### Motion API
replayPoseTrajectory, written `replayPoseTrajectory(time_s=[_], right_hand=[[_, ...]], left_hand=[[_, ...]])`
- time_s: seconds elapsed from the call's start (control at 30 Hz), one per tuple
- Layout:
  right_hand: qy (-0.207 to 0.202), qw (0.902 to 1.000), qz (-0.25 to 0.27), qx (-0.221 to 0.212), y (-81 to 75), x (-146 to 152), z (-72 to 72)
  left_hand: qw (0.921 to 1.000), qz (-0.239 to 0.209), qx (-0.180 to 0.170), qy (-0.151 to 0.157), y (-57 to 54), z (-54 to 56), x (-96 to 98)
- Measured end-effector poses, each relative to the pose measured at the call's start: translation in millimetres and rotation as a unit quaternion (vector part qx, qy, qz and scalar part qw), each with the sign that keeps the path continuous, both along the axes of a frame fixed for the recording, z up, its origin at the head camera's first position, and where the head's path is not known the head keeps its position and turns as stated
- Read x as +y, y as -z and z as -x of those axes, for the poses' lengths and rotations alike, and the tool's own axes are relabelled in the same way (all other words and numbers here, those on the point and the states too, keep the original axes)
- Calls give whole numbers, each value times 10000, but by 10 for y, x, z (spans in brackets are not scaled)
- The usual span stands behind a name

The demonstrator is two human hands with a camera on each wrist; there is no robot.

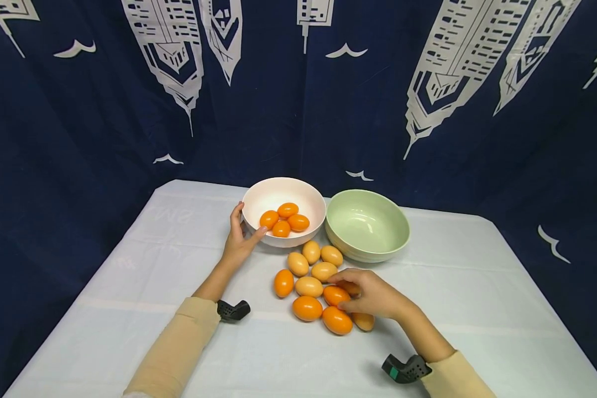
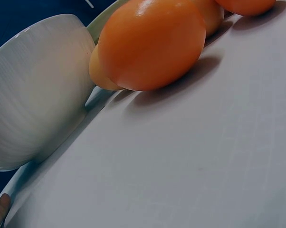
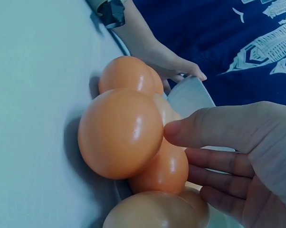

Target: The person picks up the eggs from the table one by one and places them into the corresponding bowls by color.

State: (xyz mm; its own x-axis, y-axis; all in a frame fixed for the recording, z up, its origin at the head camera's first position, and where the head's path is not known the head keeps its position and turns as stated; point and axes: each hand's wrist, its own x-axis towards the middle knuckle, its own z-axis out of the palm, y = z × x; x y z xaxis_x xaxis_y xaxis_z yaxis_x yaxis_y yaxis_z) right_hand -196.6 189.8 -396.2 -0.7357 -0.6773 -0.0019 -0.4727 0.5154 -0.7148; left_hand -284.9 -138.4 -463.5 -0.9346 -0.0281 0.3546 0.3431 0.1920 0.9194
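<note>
My left hand (image 1: 239,243) grips the pale pinkish-white bowl (image 1: 308,202) at its left side, thumb at the near rim and fingers round the outer wall. Several orange eggs lie inside that bowl. In the left wrist view the bowl's outer wall (image 2: 43,90) fills the left, with only fingertips showing low at the edge. My right hand (image 1: 370,293) reaches into the egg group, thumb and fingers around an orange egg (image 1: 336,295). In the right wrist view, the thumb and fingers lie at either side of this egg (image 3: 162,171). A tan egg (image 1: 363,321) lies under the right hand.
A light green bowl (image 1: 368,224) stands right beside the pinkish-white one. Several tan eggs (image 1: 309,287) lie in front of the bowls, with orange ones (image 1: 307,308) nearer. A white cloth (image 1: 144,331) covers the table; a dark blue patterned curtain (image 1: 278,121) hangs behind.
</note>
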Motion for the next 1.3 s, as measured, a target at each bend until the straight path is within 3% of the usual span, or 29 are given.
replayPoseTrajectory(time_s=[0.27, 0.63, 0.97, 1.3], right_hand=[[-47, 9955, -651, 681, 2, -49, 17], [38, 9865, -1261, 1049, 20, -126, 16], [74, 9874, -1207, 1019, 57, -136, 23], [325, 9951, -579, 728, 29, -48, 55]], left_hand=[[10000, 19, 67, -67, 26, 13, -1], [9999, 45, -50, -91, 10, 6, -1], [10000, 15, 65, -69, 6, -2, 4], [9999, 92, -110, -93, -5, -2, 4]])
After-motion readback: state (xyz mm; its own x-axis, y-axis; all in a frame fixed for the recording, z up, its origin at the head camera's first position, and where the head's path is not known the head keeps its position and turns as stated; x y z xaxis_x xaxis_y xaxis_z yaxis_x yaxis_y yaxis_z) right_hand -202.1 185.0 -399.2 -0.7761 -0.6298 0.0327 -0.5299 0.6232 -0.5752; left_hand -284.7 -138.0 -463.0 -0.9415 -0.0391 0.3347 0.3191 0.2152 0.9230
